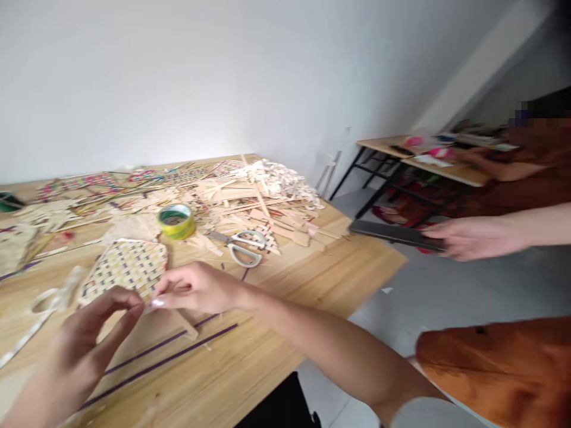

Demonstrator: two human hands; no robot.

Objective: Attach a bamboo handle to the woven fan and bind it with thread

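My left hand and my right hand meet above the near part of the wooden table, each with thumb and finger pinched together. What lies between their fingertips is too small to make out. Just behind them rests a woven panel of pale strips with dark and yellow checks and a white edge; its near corner is covered by my hands. Two purple strips lie on the wood below. Left of the panel there is a loose white ribbon.
A yellow-green tape roll and white-handled scissors lie beyond my hands. Piled cut strips cover the table's back. At right, another person's hand holds a dark flat object. Another person sits at a farther table.
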